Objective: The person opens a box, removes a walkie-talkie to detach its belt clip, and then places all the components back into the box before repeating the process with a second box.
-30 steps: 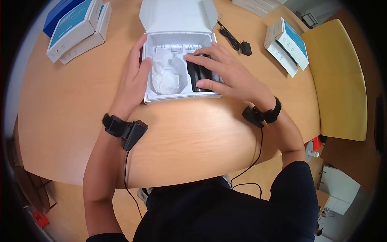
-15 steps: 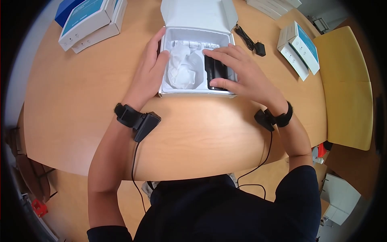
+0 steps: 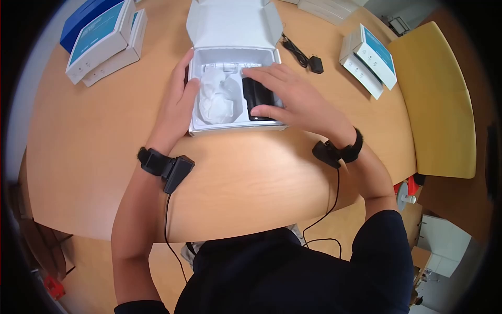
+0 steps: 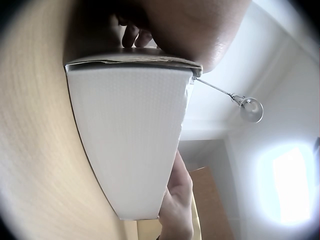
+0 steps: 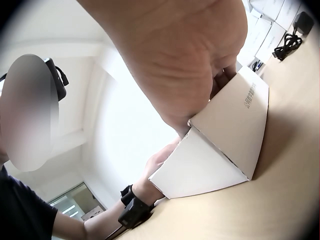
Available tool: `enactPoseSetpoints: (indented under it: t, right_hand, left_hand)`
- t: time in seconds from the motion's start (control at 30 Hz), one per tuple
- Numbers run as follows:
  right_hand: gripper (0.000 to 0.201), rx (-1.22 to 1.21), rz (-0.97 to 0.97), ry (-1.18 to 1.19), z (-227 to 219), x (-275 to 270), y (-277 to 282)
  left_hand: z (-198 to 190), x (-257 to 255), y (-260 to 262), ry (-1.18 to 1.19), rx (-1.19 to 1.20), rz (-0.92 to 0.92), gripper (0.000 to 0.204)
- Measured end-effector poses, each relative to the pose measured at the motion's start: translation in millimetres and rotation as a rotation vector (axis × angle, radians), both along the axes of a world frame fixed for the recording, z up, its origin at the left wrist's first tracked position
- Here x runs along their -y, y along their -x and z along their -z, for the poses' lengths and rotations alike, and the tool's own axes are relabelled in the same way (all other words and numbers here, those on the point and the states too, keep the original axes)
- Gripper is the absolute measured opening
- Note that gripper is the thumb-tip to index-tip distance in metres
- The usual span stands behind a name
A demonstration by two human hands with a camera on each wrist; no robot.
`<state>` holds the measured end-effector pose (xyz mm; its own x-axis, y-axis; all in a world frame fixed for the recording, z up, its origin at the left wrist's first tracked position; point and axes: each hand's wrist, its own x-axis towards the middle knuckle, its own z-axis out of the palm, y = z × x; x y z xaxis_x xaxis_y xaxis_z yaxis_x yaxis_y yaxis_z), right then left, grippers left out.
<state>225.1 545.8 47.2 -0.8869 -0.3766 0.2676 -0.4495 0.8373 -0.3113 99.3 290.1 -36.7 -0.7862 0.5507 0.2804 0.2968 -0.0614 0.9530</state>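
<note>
An open white box (image 3: 238, 127) sits in front of me, its lid (image 3: 230, 23) tipped back. In the tray's left compartment lies a crumpled white wrapping (image 3: 215, 99). A black device (image 3: 256, 99) lies in the right compartment. My left hand (image 3: 178, 107) holds the box's left side, thumb at the rim and fingers along the outer wall. Spread over the device is my right hand (image 3: 295, 99), thumb on its near part and index finger reaching to its far end; the hand hides the device's right part. In the right wrist view, the other fingers bend down behind the rim.
A black cable with a plug adapter (image 3: 315, 64) lies right of the lid. White boxes with teal tops (image 3: 102, 34) are stacked at the left by a blue box (image 3: 78, 21); another boxed pair (image 3: 374, 52) stands at the right. A yellow chair (image 3: 431, 99) stands beyond.
The head view shifts and swings back. My right index finger draws in slightly over the device's far end, showing more of its smooth black top. My left hand stays at the box's side.
</note>
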Motion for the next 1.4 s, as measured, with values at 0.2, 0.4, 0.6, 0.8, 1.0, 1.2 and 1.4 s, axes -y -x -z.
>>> enactPoseSetpoints:
  t: [0.2,0.4,0.6,0.8,1.0,1.2,1.4]
  right_hand:
    - [0.072,-0.049,0.002,0.071,9,-5,-4]
    - [0.080,0.145,0.068,0.118,-4,-12,-6]
    - [0.073,0.118,0.022,0.131,-7,-12,6]
    - [0.071,-0.045,0.045,0.067,-9,-11,-2]
    - [0.067,-0.293,0.152,0.296,-16,-33,2]
    - [0.068,-0.066,0.401,0.565,-22,-102,-21]
    - [0.063,0.171,0.455,0.435,9,-118,-54]
  left_hand:
    - [-6,-1,-3,-0.010,0.004,0.000,0.060]
    - [-3,1,-2,-0.016,0.007,0.005,0.057]
    - [-4,1,-2,0.002,-0.019,-0.005,0.059]
    - [-2,0,-1,0.004,0.006,-0.002,0.062]
    - [-5,1,-2,0.001,0.026,0.006,0.062]
    - [-5,1,-3,0.011,0.026,-0.004,0.059]
    - [-5,2,-3,0.012,0.010,-0.008,0.059]
